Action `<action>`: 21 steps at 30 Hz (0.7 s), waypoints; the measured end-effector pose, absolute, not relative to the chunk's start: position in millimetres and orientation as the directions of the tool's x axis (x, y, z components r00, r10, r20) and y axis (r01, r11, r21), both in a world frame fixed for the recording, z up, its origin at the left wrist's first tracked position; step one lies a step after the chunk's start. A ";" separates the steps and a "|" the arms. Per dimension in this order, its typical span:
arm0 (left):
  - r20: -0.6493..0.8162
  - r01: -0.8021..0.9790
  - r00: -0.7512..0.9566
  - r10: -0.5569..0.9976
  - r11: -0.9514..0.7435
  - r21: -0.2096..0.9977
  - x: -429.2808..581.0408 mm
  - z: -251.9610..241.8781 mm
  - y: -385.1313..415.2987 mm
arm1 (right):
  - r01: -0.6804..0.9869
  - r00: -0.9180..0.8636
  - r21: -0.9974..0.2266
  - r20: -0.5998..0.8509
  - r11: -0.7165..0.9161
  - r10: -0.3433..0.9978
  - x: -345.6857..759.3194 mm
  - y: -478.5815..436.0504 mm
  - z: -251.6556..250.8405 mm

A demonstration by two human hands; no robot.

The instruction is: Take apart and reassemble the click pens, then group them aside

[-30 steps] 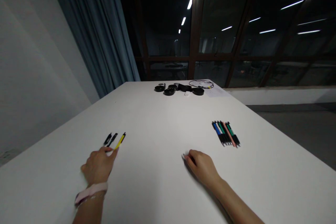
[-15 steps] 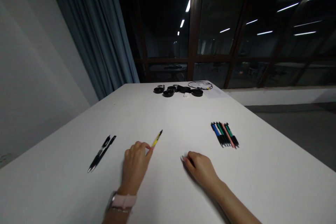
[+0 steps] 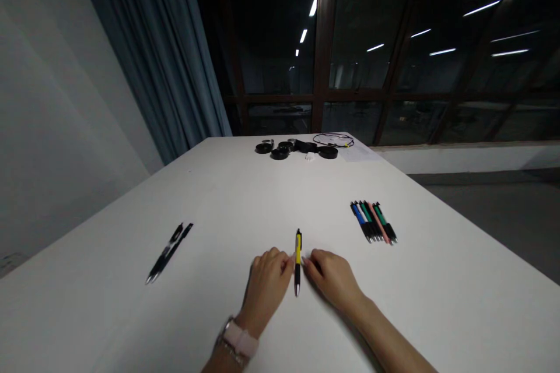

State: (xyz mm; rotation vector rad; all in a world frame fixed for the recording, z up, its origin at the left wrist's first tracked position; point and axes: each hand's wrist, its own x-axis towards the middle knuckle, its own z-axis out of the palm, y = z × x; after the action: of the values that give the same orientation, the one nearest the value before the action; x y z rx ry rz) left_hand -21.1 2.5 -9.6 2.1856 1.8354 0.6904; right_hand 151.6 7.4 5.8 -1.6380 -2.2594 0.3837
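Observation:
A yellow and black pen (image 3: 298, 252) sits between my two hands near the front middle of the white table (image 3: 227, 198), pointing away from me. My left hand (image 3: 266, 281), with a pink watch strap on the wrist, is closed and pinches the pen's left side. Just right of the pen rests my right hand (image 3: 336, 281), fingers curled, fingertips against or very close to it. Two black pens (image 3: 168, 252) lie side by side to the left. To the right is a neat row of several pens (image 3: 373, 222), blue, green and pink.
At the table's far end lie several black round items (image 3: 297, 148), a thin black cable (image 3: 336, 140) and a sheet of paper (image 3: 359, 154). A grey curtain (image 3: 166, 70) hangs at the left, dark windows behind. The table's right edge drops to the floor.
My left hand has carried the yellow pen from beside the two black pens rightward to my right hand. The right hand has stayed in place.

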 end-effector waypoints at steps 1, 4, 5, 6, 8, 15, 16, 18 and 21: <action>0.206 0.857 0.114 0.972 -0.201 0.474 -23.3 -10.1 3.3 | 0.865 -0.286 -0.400 0.100 0.302 0.953 151.8 7.4 6.0; 0.206 0.842 0.074 0.976 -0.171 0.511 -35.7 -9.3 6.9 | 0.870 -0.285 -0.392 0.095 0.299 0.954 150.1 5.6 9.1; 0.213 0.846 0.058 0.975 -0.161 0.508 -40.4 -8.4 8.0 | 0.874 -0.289 -0.381 0.092 0.302 0.953 148.2 4.2 10.6; 0.218 0.850 0.045 0.975 -0.152 0.504 -44.5 -7.4 8.8 | 0.880 -0.293 -0.364 0.089 0.305 0.952 145.7 2.6 12.2; 0.222 0.856 0.024 0.975 -0.134 0.500 -50.0 -5.3 9.4 | 0.895 -0.306 -0.314 0.080 0.316 0.949 138.3 -1.4 15.4; 0.215 0.860 0.019 0.976 -0.126 0.494 -46.9 -1.0 7.0 | 0.925 -0.336 -0.188 0.001 0.330 0.942 112.2 -13.5 20.2; 0.212 0.861 0.021 0.977 -0.125 0.493 -46.4 -0.8 6.9 | 0.928 -0.331 -0.185 0.000 0.325 0.944 111.5 -13.6 20.1; 0.211 0.860 0.022 0.977 -0.126 0.495 -46.4 -0.3 7.1 | 0.930 -0.321 -0.186 0.002 0.315 0.947 112.1 -12.6 19.8; 0.217 0.854 0.012 0.976 -0.123 0.506 -47.9 0.4 7.3 | 0.929 -0.313 -0.206 0.013 0.308 0.950 115.9 -10.4 19.2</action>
State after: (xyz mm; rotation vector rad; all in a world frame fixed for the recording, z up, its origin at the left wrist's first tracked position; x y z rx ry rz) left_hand -47.9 7.3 0.4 2.0546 1.9082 0.7691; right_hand 115.9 -10.4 19.2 -1.7574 -2.4317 0.2420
